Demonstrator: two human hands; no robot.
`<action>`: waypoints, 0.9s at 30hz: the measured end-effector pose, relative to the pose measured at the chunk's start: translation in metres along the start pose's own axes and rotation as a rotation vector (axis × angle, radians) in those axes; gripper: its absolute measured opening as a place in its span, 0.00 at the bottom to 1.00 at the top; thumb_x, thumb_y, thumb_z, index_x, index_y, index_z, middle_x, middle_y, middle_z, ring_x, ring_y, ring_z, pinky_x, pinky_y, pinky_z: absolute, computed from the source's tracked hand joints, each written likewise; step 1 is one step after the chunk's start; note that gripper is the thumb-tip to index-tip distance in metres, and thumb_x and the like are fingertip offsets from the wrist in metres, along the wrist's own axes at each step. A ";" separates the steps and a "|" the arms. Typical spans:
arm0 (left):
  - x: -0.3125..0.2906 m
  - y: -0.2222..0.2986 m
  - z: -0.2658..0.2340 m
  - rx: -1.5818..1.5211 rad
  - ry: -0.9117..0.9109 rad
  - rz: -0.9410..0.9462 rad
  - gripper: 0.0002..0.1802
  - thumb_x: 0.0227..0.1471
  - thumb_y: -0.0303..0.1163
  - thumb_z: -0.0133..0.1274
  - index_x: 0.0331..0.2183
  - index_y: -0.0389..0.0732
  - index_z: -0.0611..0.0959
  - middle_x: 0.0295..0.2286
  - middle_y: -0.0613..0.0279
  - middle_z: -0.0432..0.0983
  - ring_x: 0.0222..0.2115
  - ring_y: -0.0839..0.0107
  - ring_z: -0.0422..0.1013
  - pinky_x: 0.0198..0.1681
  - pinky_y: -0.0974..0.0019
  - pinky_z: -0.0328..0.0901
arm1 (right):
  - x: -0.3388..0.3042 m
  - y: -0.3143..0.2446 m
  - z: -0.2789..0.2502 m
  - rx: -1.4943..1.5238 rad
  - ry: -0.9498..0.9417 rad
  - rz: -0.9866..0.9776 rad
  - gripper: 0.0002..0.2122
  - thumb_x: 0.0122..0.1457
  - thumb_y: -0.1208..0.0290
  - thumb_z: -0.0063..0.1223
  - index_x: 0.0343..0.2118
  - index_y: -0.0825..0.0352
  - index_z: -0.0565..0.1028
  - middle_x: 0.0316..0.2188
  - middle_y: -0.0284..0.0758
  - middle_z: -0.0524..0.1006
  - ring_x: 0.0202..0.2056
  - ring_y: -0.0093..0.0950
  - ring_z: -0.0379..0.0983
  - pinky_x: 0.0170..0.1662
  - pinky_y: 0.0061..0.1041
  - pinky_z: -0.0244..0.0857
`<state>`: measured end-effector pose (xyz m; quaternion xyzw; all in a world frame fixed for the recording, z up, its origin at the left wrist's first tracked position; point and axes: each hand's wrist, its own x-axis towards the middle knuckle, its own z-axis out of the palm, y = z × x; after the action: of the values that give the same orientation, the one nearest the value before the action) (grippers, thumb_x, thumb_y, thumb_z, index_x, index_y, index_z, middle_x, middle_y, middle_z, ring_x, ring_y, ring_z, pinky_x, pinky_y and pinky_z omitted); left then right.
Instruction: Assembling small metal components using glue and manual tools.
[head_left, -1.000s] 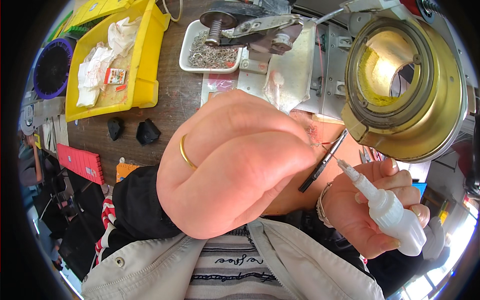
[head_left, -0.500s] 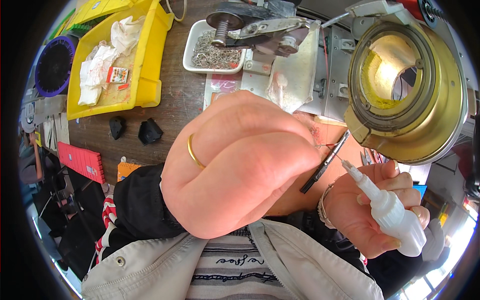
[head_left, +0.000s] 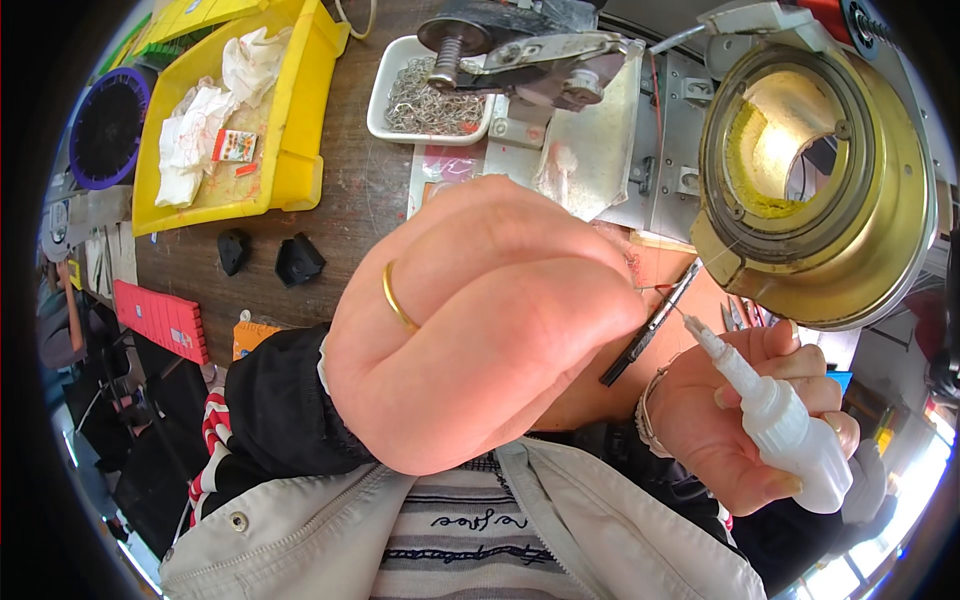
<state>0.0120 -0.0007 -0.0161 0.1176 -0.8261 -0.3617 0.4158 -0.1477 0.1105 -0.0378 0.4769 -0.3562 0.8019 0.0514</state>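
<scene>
My left hand (head_left: 480, 330), a gold ring on one finger, fills the middle of the view with its fingers curled closed. A small thin piece with red thread (head_left: 658, 287) sticks out past its fingertips; most of that piece is hidden behind the hand. At the right, my right hand (head_left: 720, 430) is wrapped round a white squeeze glue bottle (head_left: 785, 425) with a fine needle nozzle. The nozzle points up and left, its tip close beside the thin piece. Whether they touch, I cannot tell.
Beyond my left hand stands a white tray of small metal hooks (head_left: 425, 95), beside a metal clamp machine (head_left: 530, 60). A brass-coloured lamp housing (head_left: 840, 240) rises at the right. A black pen (head_left: 640, 345) lies near my hands. A yellow bin (head_left: 300, 130) sits at the left.
My left hand has shifted very slightly, and the view has tilted a little. The squeeze bottle stays in my right hand, its tip near the thin piece.
</scene>
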 end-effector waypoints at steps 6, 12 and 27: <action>0.007 0.004 0.003 -0.002 -0.042 -0.001 0.15 0.47 0.14 0.56 0.38 0.40 0.76 0.30 0.56 0.79 0.27 0.64 0.73 0.33 0.64 0.67 | -0.001 -0.006 -0.015 0.074 -0.049 0.014 0.18 0.61 0.59 0.46 0.43 0.68 0.57 0.23 0.41 0.68 0.21 0.34 0.67 0.39 0.48 0.68; 0.001 0.001 0.002 -0.004 0.004 0.006 0.15 0.47 0.14 0.56 0.38 0.40 0.76 0.31 0.56 0.79 0.27 0.64 0.73 0.33 0.64 0.67 | 0.001 -0.005 -0.006 -0.069 -0.075 0.031 0.22 0.61 0.50 0.46 0.41 0.68 0.66 0.17 0.32 0.62 0.16 0.22 0.58 0.54 0.49 0.70; 0.008 0.001 0.004 0.015 0.006 0.067 0.14 0.44 0.10 0.54 0.34 0.36 0.77 0.30 0.55 0.78 0.29 0.60 0.74 0.36 0.62 0.68 | 0.003 0.011 0.003 0.105 -0.003 -0.063 0.12 0.58 0.67 0.51 0.36 0.67 0.61 0.21 0.36 0.69 0.20 0.28 0.68 0.37 0.42 0.74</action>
<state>0.0045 -0.0016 -0.0120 0.0941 -0.8311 -0.3408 0.4292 -0.1516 0.1001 -0.0404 0.4913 -0.2983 0.8167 0.0510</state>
